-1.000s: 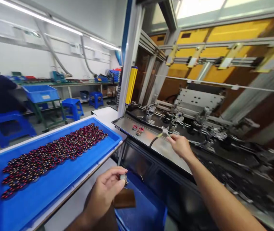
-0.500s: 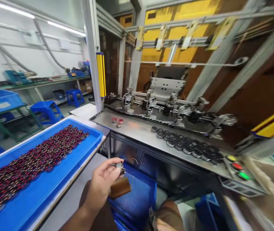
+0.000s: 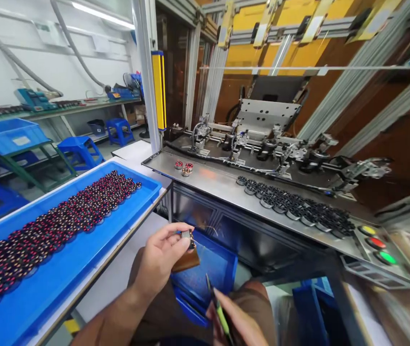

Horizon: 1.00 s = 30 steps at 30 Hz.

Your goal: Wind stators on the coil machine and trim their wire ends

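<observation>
My left hand [image 3: 163,252] pinches a small wound motor stator [image 3: 187,238] between thumb and fingertips, its coil face turned to the right. Thin loose wires [image 3: 210,229] stick out from it. Lower and to the right, my right hand [image 3: 239,319] grips green-handled pliers [image 3: 221,312], their dark narrow tip pointing up. The tip is apart from the stator; whether the jaws are open is too small to tell. Below the stator lie a brown block [image 3: 186,260] and a blue bin [image 3: 214,262] by my knees.
A blue tray [image 3: 93,259] on the left holds many red-and-copper wound stators. On the metal ledge [image 3: 219,182] stand a few red wound ones and a row of black stators [image 3: 295,204]. Behind are machine fixtures [image 3: 239,139]; at right, a button panel [image 3: 378,242].
My right hand has risen into view from the bottom edge with the pliers. The left hand still holds the stator, now slightly higher and further right. The camera view has tilted and shifted.
</observation>
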### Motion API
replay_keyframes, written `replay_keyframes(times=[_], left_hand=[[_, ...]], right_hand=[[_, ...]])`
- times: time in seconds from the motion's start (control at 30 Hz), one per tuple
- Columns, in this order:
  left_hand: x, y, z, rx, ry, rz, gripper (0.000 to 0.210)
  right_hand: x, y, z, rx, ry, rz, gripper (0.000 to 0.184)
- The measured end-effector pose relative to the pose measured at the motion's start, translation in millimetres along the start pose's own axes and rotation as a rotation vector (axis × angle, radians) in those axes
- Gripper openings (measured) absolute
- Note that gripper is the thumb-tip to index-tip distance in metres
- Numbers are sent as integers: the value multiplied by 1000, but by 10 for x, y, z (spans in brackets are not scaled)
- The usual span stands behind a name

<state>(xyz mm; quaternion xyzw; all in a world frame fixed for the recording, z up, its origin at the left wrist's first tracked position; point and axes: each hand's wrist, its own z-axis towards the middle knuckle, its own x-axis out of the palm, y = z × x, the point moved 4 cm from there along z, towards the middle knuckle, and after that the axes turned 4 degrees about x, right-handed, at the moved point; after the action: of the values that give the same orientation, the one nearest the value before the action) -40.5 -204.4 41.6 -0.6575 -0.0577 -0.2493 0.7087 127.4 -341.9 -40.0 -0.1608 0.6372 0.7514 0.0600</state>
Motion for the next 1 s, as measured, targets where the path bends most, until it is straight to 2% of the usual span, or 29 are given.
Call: replay_keyframes(times=[0.07, 0.13, 0.3, 0.47, 0.67, 0.83, 1.0], left_hand=[[51, -19, -61, -19, 83, -20, 33], [95, -39, -118, -30, 159, -39, 40], [114, -62, -175, 26, 162, -34, 35], [118, -28, -167, 51, 150, -32, 35], [143, -1, -174, 58, 171, -12, 36], [126, 13, -179, 59, 157, -8, 36], [108, 22, -178, 44, 153, 0, 37]], right_hand=[[-197, 223, 129, -72, -85, -249, 64], [-323, 383, 237, -76, -89, -380, 65], [-328, 495, 266, -137, -75, -473, 66], [-223, 597, 262, -254, -127, -397, 71], [-197, 722, 391, -312, -157, -286, 77], [-188, 682, 431, -318, -144, -207, 73], [-191, 662, 381, -282, -177, -282, 69]])
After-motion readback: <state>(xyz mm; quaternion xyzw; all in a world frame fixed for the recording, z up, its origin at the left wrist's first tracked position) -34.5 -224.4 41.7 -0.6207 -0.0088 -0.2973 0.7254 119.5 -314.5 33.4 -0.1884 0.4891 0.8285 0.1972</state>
